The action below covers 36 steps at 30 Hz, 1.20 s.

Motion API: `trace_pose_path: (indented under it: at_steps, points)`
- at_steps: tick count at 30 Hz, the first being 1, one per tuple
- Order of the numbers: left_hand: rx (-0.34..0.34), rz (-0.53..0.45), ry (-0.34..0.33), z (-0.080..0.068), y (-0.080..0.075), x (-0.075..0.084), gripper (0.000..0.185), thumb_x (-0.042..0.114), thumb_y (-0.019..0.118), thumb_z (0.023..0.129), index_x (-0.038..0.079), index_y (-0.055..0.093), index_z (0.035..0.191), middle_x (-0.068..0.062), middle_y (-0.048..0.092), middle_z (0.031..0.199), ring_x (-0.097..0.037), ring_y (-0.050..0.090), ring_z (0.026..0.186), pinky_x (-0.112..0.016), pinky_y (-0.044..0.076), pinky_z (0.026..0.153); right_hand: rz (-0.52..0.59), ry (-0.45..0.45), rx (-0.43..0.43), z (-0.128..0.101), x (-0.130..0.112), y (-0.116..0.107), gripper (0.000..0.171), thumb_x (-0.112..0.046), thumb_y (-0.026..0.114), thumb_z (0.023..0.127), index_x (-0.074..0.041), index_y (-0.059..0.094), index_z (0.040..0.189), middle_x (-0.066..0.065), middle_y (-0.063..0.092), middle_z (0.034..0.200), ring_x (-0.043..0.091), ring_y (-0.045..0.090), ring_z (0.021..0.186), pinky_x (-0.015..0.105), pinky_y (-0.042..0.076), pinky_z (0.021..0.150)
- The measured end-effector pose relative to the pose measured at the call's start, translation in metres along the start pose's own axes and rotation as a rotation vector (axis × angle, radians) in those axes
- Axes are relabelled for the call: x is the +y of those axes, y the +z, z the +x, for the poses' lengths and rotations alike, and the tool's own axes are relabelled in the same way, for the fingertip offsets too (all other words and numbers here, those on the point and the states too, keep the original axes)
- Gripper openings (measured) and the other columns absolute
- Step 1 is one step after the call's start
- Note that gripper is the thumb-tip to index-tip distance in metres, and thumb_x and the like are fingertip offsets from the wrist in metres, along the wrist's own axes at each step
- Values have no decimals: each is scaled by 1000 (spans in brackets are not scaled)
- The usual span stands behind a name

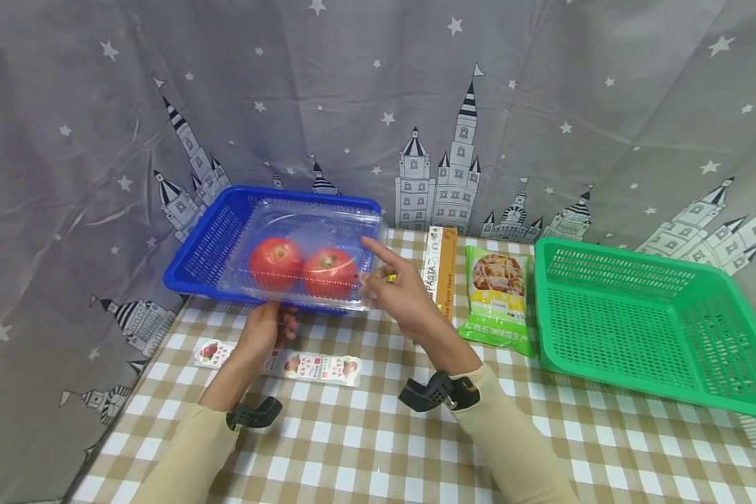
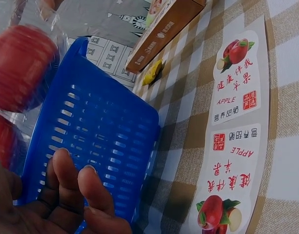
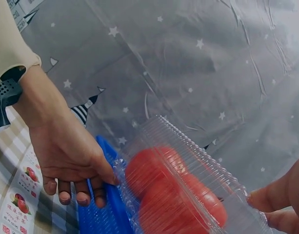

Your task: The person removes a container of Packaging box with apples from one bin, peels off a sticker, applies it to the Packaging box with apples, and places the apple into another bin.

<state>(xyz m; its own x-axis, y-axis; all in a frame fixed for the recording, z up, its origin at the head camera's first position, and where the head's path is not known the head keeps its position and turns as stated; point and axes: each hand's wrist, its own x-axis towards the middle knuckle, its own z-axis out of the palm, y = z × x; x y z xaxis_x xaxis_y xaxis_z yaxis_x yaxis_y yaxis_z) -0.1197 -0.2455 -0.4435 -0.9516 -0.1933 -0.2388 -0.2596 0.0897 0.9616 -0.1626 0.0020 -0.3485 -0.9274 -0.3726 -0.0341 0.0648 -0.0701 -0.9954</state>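
Note:
A clear plastic clamshell box (image 1: 315, 217) holds two red tomatoes (image 1: 276, 264) and hangs tilted over the blue basket (image 1: 192, 269). My right hand (image 1: 406, 297) pinches the box's right edge with the thumb on the rim. At the box's near edge, my left hand (image 1: 261, 336) touches it with the thumb, as the right wrist view shows. Its other fingers (image 3: 82, 197) hang loosely beside the basket wall. Below the left hand lies a strip of apple stickers (image 1: 321, 367), partly covered by the wrist.
To the right of the basket stand a pasta box (image 1: 444, 273) and a green food packet (image 1: 498, 297). A green basket (image 1: 611, 280) sits on the far right. A small yellow-wrapped item (image 2: 152, 72) lies near the blue basket. Behind everything hangs a grey curtain (image 1: 327, 91).

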Motion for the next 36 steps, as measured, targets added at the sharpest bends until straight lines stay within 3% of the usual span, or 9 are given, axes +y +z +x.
trace_pose_path:
  at_steps: [10, 18, 26, 32, 36]
  points:
    - [10, 49, 4, 0, 1, -1, 55, 39, 23, 109, -2, 59, 105, 2, 58, 71, -8, 55, 58, -27, 38, 49, 19, -3, 23, -12, 0, -10, 64, 11, 52, 92, -21, 45, 148, 22, 47, 104, 38, 65, 86, 40, 56, 78]
    - [4, 45, -13, -1, 1, 1, 58, 42, 23, 108, -3, 58, 104, 1, 59, 72, -10, 55, 58, -26, 38, 48, 15, -3, 40, -21, 1, -24, 64, 10, 50, 92, -22, 47, 147, 19, 48, 101, 24, 63, 79, 41, 56, 77]
    - [0, 52, -17, 0, -2, 3, 58, 43, 23, 108, -3, 57, 109, 4, 59, 71, -9, 56, 58, -27, 39, 48, -7, -10, 38, -26, -4, -33, 66, 11, 50, 92, -22, 44, 149, 20, 47, 103, 29, 63, 83, 42, 56, 78]
    - [11, 43, -15, 0, -2, -1, 57, 47, 27, 107, -1, 58, 101, 3, 58, 70, -8, 55, 58, -25, 39, 48, -16, 9, 50, -34, -3, -40, 66, 12, 49, 91, -23, 45, 148, 20, 46, 105, 23, 60, 81, 40, 57, 76]
    - [7, 16, -25, 0, -1, -1, 53, 46, 29, 107, 5, 57, 89, 3, 58, 69, -8, 55, 56, -24, 38, 47, 0, 23, 50, -42, -2, -45, 66, 11, 48, 92, -23, 44, 148, 20, 44, 106, 27, 62, 85, 42, 56, 77]
